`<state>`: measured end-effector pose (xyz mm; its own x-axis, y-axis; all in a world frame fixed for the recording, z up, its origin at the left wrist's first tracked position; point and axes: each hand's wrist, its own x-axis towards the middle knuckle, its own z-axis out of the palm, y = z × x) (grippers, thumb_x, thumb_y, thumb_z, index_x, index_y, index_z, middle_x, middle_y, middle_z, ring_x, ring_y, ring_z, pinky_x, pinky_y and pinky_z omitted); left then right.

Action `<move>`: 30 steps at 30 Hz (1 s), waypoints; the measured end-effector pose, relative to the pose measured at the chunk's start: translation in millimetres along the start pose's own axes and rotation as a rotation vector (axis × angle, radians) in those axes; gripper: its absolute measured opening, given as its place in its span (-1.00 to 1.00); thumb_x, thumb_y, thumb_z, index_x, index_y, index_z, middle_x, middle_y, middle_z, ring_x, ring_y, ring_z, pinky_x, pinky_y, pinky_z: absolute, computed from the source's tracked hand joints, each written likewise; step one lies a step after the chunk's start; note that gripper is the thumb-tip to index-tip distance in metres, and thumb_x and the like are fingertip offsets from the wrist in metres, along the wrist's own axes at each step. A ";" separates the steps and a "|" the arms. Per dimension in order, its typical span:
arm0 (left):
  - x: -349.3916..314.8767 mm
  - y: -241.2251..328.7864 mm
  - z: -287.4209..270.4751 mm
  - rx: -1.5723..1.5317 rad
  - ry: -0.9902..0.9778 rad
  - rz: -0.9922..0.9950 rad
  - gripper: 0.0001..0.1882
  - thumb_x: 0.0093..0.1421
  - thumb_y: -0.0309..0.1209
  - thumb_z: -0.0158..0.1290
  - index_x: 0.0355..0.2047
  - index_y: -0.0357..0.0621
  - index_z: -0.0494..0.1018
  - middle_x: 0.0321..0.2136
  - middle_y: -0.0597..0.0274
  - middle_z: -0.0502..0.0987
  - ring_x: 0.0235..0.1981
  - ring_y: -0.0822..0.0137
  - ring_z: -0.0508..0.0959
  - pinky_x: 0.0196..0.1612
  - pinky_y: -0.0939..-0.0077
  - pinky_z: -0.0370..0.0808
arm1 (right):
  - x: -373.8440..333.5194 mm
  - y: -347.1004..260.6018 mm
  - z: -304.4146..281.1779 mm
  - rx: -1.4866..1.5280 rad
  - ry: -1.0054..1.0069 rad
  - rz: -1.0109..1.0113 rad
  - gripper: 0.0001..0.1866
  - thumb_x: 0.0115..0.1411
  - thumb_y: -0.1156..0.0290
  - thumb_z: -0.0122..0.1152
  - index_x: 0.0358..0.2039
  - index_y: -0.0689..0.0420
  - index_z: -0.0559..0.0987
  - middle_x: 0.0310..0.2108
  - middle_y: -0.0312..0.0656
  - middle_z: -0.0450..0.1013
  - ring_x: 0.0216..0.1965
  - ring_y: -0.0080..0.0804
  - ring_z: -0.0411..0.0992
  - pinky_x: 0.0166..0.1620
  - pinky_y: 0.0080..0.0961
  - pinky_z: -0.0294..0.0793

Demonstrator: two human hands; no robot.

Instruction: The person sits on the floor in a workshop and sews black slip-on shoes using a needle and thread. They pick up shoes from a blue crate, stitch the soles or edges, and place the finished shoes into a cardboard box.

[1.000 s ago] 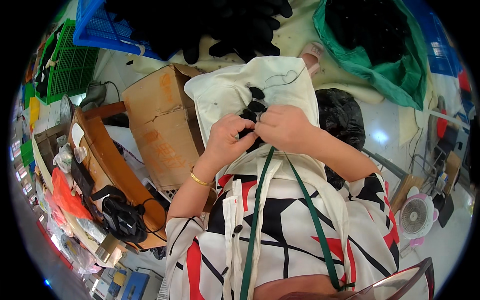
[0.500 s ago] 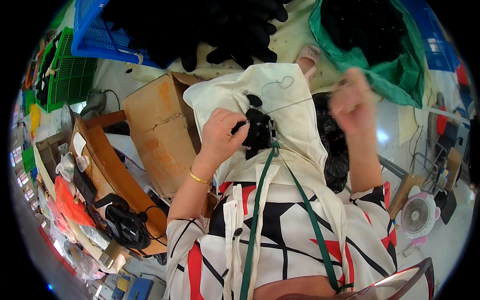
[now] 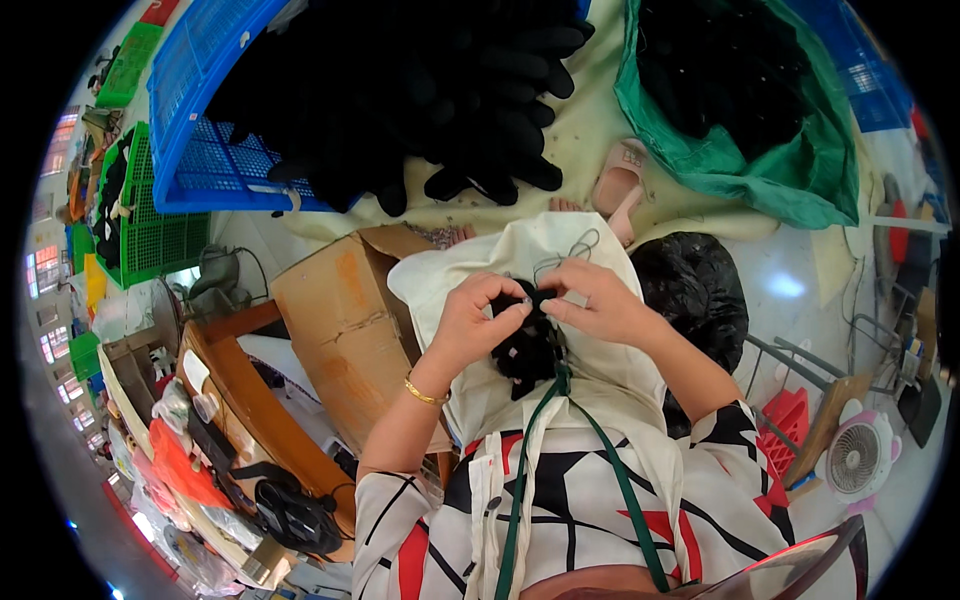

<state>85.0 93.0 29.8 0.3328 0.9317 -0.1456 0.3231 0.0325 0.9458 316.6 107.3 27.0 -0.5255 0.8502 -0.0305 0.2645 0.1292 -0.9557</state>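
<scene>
Over the cream cloth (image 3: pixel 440 270) on my lap, both hands meet at a small black fabric piece (image 3: pixel 525 360). My left hand (image 3: pixel 472 322) pinches its upper left edge between thumb and index finger. Close by on the other side, my right hand (image 3: pixel 605 308) has thumb and index finger closed at the piece's upper right edge; whether a needle is between them is hidden. A loop of thin grey thread (image 3: pixel 580 246) lies just beyond my right fingers. A green cord (image 3: pixel 530 430) runs down from my neck to a small dark tool beside the piece.
A blue crate (image 3: pixel 175 165) spills many black fabric pieces (image 3: pixel 430 90) ahead. A green sack (image 3: pixel 640 110) at the far right holds more. A cardboard box (image 3: pixel 345 320) stands left, a black plastic bag (image 3: pixel 700 290) right. A pink slipper (image 3: pixel 622 185) lies ahead.
My right hand has come from up and right, where it held the thread stretched out, back to the black piece. The thread now hangs slack in a loop. The whole view has shifted.
</scene>
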 end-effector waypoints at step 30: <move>298.6 -369.8 47.1 0.218 0.286 -0.949 -0.52 0.02 -0.32 0.09 -0.08 -0.40 0.43 -0.15 -0.33 0.54 -0.05 -0.19 0.53 0.06 0.11 0.47 | 57.6 88.3 -17.0 -0.205 0.326 0.038 -0.81 -0.05 0.55 0.21 -0.35 0.17 0.50 -0.48 -0.14 0.42 -0.51 -0.29 0.33 -0.43 -0.44 0.32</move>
<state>106.7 342.2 -377.1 -0.3608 0.6081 -0.7071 0.5075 0.7641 0.3981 323.5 176.3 -54.1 -0.2365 0.9697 0.0613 0.4519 0.1657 -0.8765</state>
